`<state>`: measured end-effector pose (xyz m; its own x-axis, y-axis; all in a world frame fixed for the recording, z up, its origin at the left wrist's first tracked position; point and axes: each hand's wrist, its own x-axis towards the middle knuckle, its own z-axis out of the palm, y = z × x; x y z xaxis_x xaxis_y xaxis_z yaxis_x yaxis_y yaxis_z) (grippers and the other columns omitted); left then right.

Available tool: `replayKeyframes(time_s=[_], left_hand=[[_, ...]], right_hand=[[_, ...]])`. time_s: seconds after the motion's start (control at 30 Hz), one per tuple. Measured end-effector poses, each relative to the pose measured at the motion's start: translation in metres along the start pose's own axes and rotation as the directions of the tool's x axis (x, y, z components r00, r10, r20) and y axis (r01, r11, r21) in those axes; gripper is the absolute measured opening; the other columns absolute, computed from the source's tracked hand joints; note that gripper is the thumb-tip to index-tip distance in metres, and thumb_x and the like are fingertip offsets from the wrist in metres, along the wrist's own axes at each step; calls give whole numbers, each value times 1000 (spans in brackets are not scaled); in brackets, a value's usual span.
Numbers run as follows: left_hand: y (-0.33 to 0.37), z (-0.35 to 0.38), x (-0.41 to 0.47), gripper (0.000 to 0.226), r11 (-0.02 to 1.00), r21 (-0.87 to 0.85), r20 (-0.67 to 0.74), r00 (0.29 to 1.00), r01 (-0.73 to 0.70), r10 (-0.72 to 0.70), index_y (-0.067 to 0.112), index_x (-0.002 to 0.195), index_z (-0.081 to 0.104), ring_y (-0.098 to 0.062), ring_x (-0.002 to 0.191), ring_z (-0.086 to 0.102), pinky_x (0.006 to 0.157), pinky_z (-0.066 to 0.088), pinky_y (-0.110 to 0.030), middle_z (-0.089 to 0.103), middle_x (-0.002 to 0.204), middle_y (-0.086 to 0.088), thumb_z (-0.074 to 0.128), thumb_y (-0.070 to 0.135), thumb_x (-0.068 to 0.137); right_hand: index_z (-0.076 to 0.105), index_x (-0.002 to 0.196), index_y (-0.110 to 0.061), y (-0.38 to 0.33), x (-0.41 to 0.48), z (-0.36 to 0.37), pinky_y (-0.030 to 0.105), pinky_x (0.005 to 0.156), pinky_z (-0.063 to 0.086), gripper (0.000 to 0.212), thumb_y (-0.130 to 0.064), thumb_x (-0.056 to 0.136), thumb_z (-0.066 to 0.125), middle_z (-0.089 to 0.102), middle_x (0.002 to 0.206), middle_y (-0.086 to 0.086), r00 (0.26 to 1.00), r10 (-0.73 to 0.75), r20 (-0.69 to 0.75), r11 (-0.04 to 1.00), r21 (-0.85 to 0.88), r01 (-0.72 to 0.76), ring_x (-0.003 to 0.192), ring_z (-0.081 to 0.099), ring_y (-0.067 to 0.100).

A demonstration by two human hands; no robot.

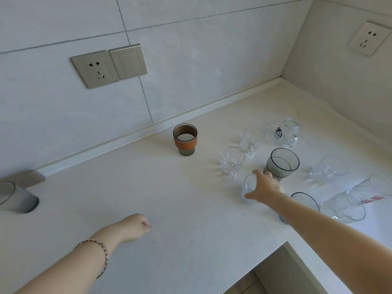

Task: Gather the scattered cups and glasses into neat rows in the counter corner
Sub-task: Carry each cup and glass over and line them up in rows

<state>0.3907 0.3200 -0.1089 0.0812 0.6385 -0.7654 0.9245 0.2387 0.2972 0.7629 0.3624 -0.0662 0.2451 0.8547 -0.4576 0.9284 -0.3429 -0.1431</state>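
Observation:
My right hand (264,186) grips a small clear glass (249,185) on the white counter (148,198), thumb and fingers round it. Two more small clear glasses (233,161) (252,139) stand just beyond it. A tall grey glass (282,163) stands right of my right hand. A cup with an orange sleeve (185,139) stands alone near the back wall. A printed glass mug (287,131) sits toward the corner. My left hand (135,227) hovers over the counter in a fist, holding nothing.
More clear glasses (328,169) (347,205) (375,185) stand at the right, and a dark-rimmed glass (305,201) sits partly under my right forearm. A grey glass (14,197) stands at the far left. Wall sockets (95,68) (368,38) sit above. The counter edge drops off at lower right.

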Motion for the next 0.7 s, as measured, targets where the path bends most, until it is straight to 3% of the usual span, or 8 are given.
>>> replayKeyframes(time_s=[0.1,0.2,0.33,0.6,0.7], left_hand=[[-12,2,-8,33,999,-42,-11,1000,23,-23,26,58,35,-16,72,39,51,26,-23,44,79,-4,44,18,89],[-36,4,-21,32,991,-117,-41,997,61,-66,27,59,39,-17,70,43,52,29,-21,49,80,-4,45,21,90],[-85,5,-46,31,976,-197,-41,994,88,-98,28,58,34,-19,71,38,50,23,-24,43,79,-6,43,19,86],[-235,-6,-119,28,942,-289,-49,980,171,-193,27,61,35,-21,75,39,54,25,-25,43,83,-9,41,21,88],[-302,-11,-150,30,934,-293,-32,974,205,-224,23,58,35,-18,63,35,55,23,-26,40,68,-5,41,22,88]], right_hand=[[28,142,-28,-26,-11,5,35,88,50,89,-42,68,76,42,133,7,993,-113,34,992,-54,115,118,51,30],[29,142,-30,-69,-27,16,35,97,47,92,-45,65,77,44,133,6,965,-247,86,964,-81,254,119,51,28],[30,140,-32,-143,-58,37,33,92,47,89,-47,64,76,45,127,3,904,-404,138,900,-114,420,114,54,25],[29,140,-34,-309,-144,106,32,95,45,88,-46,66,76,44,131,1,773,-594,224,765,-140,628,116,54,23],[29,141,-33,-371,-182,138,32,94,46,89,-47,66,75,44,131,0,745,-615,256,740,-137,658,116,54,22]])
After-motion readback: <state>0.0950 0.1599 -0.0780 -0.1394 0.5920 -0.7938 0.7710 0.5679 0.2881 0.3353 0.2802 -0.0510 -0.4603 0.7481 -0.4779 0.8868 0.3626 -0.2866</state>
